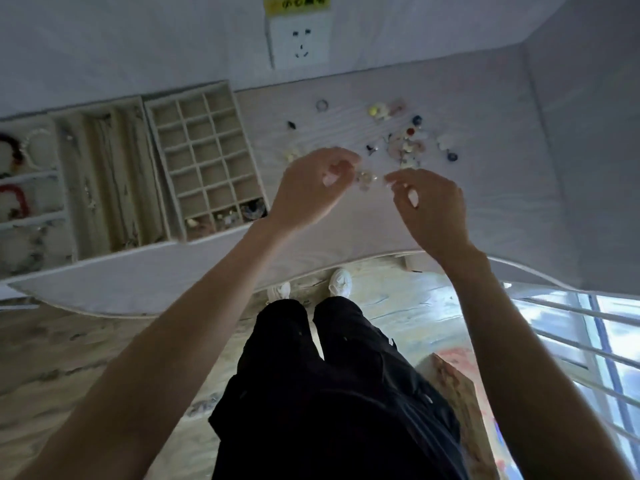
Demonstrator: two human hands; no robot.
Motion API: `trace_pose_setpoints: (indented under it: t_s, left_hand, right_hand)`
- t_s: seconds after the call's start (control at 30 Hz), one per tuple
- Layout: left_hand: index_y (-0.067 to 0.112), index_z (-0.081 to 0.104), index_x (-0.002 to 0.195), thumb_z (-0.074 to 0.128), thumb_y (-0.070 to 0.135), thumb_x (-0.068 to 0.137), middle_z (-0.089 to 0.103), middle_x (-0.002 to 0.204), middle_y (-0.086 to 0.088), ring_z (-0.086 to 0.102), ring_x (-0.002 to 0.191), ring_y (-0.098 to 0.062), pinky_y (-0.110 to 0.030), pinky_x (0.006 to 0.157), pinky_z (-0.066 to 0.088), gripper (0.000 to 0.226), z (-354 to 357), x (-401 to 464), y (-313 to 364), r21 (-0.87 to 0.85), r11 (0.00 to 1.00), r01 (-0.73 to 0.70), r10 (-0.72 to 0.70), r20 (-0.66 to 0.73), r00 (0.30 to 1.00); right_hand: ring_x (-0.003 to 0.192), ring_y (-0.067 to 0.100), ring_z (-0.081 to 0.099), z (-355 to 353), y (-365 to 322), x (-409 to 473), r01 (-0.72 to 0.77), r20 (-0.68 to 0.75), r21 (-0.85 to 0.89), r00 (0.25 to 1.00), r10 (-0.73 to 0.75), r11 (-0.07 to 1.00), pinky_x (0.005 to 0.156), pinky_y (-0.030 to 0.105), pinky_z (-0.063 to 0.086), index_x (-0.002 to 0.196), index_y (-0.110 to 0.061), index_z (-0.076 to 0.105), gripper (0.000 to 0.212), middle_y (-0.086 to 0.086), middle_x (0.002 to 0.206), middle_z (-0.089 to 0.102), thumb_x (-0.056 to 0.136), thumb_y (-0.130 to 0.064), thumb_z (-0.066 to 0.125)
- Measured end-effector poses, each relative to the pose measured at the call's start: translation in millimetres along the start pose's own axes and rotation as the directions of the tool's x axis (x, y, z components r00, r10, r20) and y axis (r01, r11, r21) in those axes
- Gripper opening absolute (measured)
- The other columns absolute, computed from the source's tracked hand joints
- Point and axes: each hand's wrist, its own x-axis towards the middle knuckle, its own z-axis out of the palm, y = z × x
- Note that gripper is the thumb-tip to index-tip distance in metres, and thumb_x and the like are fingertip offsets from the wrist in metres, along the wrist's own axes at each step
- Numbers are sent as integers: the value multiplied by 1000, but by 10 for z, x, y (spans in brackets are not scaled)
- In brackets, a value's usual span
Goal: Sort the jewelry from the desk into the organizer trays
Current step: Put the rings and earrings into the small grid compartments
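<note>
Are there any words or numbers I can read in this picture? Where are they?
Yellow sticker on the wall, just above the white wall socket: it has dark characters printed on it, but they are too blurred to read.
No other words, numbers or brand names show, not on the organizer trays, the desk or the loose jewelry.

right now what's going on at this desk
A person stands at the pale desk, sorting jewelry. The left hand and right hand are raised over it, fingers curled around a small pale trinket between them. Loose colourful pieces lie beyond. The beige grid tray has only its nearest compartments filled.
</note>
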Motion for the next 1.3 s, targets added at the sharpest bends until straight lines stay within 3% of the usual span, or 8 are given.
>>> trace_pose_setpoints:
  t_s: [0.13, 0.3, 0.43, 0.83, 0.93, 1.03, 1.17, 1.3]
  left_hand:
    - [17, 64, 113, 53, 22, 90, 65, 108, -1, 59, 101, -19, -31, 86, 45, 25, 556, 615, 56, 347, 937, -43, 16, 80, 997]
    - [18, 61, 120, 50, 19, 94, 61, 119, -5, 48, 111, -28, -36, 82, 41, 29, 924, 1011, 19, 702, 692, -168, 98, 139, 985]
    - [19, 68, 113, 55, 20, 90, 67, 110, -6, 54, 103, -32, -37, 76, 40, 26, 1039, 1089, -13, 774, 590, -231, 187, 148, 971]
    - [12, 66, 113, 57, 28, 90, 60, 118, -7, 47, 111, -30, -37, 87, 35, 29, 1025, 1093, -63, 822, 550, -150, 100, 113, 989]
    - [15, 68, 109, 57, 33, 88, 66, 111, -5, 55, 103, -30, -39, 85, 38, 29, 950, 1006, 41, 779, 609, -145, 129, 83, 988]
    - [16, 70, 101, 59, 35, 86, 72, 92, -2, 65, 86, -24, -33, 77, 45, 26, 769, 761, 184, 616, 782, -93, 137, -25, 990]
    - [19, 67, 102, 55, 40, 94, 68, 85, 12, 63, 76, -4, -20, 67, 48, 26, 468, 390, 263, 381, 924, 13, 23, -89, 996]
    - [15, 70, 90, 52, 37, 95, 65, 72, 11, 56, 64, 2, -10, 55, 38, 29, 139, -66, 210, 249, 962, 107, -57, -202, 978]
  right_hand:
    - [87, 24, 64, -208, 708, 184, -123, 11, -27, 992, 123, 992, 77, 32, 48, 100, -19, 70, 20, 5, 93, 70, 89, -14, 55]
    - [103, 27, 55, -67, 1078, 548, -37, 97, -46, 994, 41, 998, 87, 34, 41, 110, -17, 66, 28, 7, 110, 64, 87, -9, 54]
    - [109, 31, 51, 216, 1142, 684, 64, 149, -144, 988, -42, 988, 85, 38, 37, 114, -15, 64, 32, 6, 116, 62, 83, -8, 57]
    - [96, 31, 55, 203, 1135, 674, 153, -96, -177, 980, -172, 972, 75, 36, 42, 91, -12, 66, 17, 9, 103, 61, 74, -9, 64]
    - [97, 29, 55, 233, 997, 675, 147, 48, 23, 988, -148, 989, 81, 36, 42, 111, -11, 60, 33, 9, 103, 62, 79, -12, 63]
    - [90, 18, 61, 234, 820, 614, 9, 154, 303, 986, -58, 953, 80, 32, 47, 117, -12, 51, 38, -1, 96, 65, 82, -13, 64]
    - [85, 2, 64, 179, 464, 483, -23, 103, 591, 994, -46, 807, 77, 22, 50, 105, -12, 55, 18, -11, 87, 66, 88, -10, 61]
    - [83, 7, 64, 269, -8, 323, -187, 278, 774, 959, -58, 605, 78, 20, 50, 100, -10, 57, 17, -6, 89, 66, 86, -3, 63]
